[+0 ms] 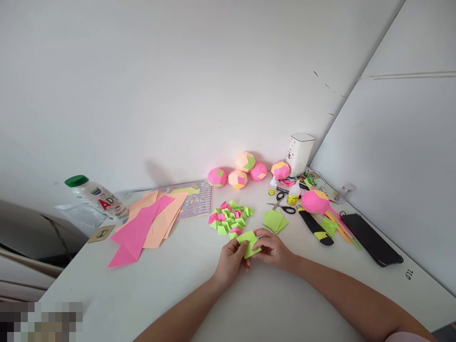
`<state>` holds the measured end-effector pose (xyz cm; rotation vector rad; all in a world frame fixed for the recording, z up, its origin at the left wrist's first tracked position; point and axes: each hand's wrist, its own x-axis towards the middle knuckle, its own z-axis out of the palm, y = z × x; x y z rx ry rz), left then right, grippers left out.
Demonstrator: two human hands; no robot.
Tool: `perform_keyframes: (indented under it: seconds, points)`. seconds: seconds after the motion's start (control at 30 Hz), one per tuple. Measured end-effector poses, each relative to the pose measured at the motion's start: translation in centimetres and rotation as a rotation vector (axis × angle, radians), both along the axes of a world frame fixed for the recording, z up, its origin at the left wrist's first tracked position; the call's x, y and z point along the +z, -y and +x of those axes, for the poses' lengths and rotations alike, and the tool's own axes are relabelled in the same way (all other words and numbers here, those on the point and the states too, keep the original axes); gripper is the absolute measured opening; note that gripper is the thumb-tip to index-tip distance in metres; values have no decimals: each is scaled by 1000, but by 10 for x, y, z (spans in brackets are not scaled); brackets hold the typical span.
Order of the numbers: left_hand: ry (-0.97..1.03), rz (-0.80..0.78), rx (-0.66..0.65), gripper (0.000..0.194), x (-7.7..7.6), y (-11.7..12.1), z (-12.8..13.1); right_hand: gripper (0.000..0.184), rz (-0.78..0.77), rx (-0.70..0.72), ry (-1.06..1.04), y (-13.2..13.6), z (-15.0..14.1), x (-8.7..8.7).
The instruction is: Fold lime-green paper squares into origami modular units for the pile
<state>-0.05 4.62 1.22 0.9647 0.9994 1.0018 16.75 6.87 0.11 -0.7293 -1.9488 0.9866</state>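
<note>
Both my hands meet at the middle of the white table (178, 294) around a green square of paper (250, 243). My left hand (230, 262) pinches its left edge and my right hand (272, 249) pinches its right side, fingers closed on the paper. Just beyond them lies a pile of small folded green and pink paper pieces (230, 218). A small stack of green squares (274, 221) lies to the right of that pile.
Pink and orange sheets (147, 225) lie at left beside a green-capped bottle (94, 194). Several paper balls (238, 176) sit by the wall, near a white container (299, 153). Glue bottles (293, 194), scissors (283, 205), a cutter (316, 228) and a black phone (372, 239) crowd the right.
</note>
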Motion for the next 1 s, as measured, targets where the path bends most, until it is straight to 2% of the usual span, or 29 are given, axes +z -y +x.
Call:
perform_keyframes:
  seconds: [0.2,0.4,0.6,1.0]
  points:
    - [13,20,-34,34,2,1,0,16,0,0,6,-1,-1,5]
    - [-55,34,-131,37,2,4,-1,17,-165,-94,-27,-2,0,2]
    - [-31,41,-156,31,2,4,-1,19,-321,-93,-134,-1,-1,1]
    - [-44,28,-151,25,0,2,-1,15,-301,-98,-180,2,-2,6]
